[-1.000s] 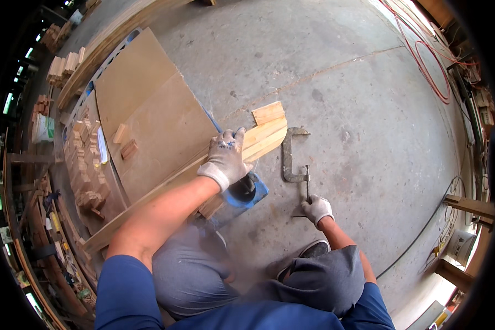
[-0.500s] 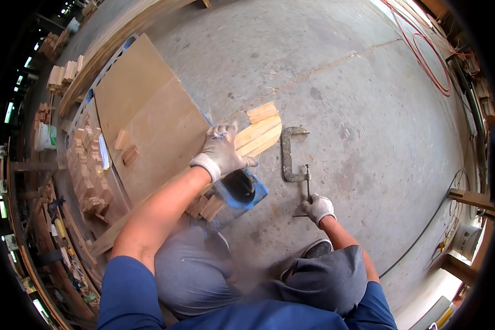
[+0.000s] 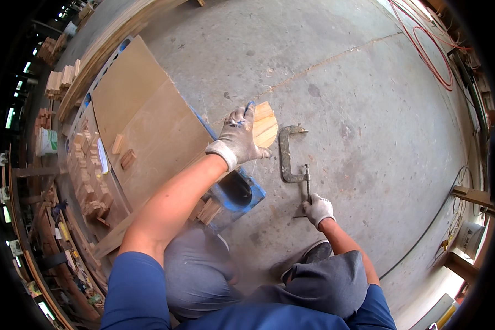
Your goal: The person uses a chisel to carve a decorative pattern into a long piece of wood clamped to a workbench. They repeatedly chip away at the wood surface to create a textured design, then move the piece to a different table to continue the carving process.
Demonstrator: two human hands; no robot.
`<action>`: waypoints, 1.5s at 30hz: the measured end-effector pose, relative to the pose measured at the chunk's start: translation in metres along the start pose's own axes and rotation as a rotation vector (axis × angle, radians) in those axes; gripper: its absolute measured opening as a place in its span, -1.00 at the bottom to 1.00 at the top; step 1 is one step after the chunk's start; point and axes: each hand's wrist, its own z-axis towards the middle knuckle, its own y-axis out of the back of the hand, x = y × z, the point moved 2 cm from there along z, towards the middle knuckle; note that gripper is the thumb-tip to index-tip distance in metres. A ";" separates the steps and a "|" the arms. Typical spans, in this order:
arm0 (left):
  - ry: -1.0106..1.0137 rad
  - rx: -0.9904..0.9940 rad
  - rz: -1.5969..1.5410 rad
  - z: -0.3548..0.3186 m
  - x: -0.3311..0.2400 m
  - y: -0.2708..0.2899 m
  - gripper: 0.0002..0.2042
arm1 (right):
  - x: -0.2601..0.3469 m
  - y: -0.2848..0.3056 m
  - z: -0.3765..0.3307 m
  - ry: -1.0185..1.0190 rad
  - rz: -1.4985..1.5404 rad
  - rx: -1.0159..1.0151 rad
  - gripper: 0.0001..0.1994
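My left hand [image 3: 240, 136], in a pale work glove, rests across several light wood strips [image 3: 264, 125] laid side by side. Its fingers are spread over the far side and the thumb points right along the near side. The strips' rounded end shows beyond the hand; the rest is hidden under it and my forearm. To the right, my gloved right hand [image 3: 318, 210] is closed around the screw end of a large, worn metal C-clamp [image 3: 285, 154]. The clamp's frame lies over the floor with its jaw opening to the right, apart from the wood.
Below the strips is a blue support [image 3: 252, 196] with a black opening. A brown board [image 3: 143, 93] spreads to the left, bearing small wood blocks [image 3: 128, 159]. More blocks [image 3: 88, 176] are piled farther left. A red hose [image 3: 423, 52] lies far right on the concrete floor [image 3: 357, 121].
My left hand has slid forward and right along the wood strips, toward their rounded end, covering more of them. My right hand and the C-clamp have hardly moved.
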 end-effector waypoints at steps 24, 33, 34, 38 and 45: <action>0.020 -0.069 -0.137 -0.006 0.003 0.006 0.33 | 0.002 0.002 -0.002 -0.020 -0.001 -0.003 -0.65; 0.188 0.166 -0.438 -0.013 0.040 0.000 -0.19 | 0.001 0.000 0.001 -0.016 -0.003 -0.015 -0.65; 0.190 0.181 -0.495 -0.013 0.041 0.000 -0.25 | 0.002 0.002 0.000 -0.016 -0.003 -0.015 -0.64; 0.104 0.083 -0.400 -0.018 0.035 0.000 -0.31 | -0.001 0.001 0.002 -0.017 0.009 -0.010 -0.64; 0.134 0.044 -0.273 -0.037 0.015 0.024 -0.32 | 0.004 0.005 -0.002 -0.006 0.040 -0.026 -0.66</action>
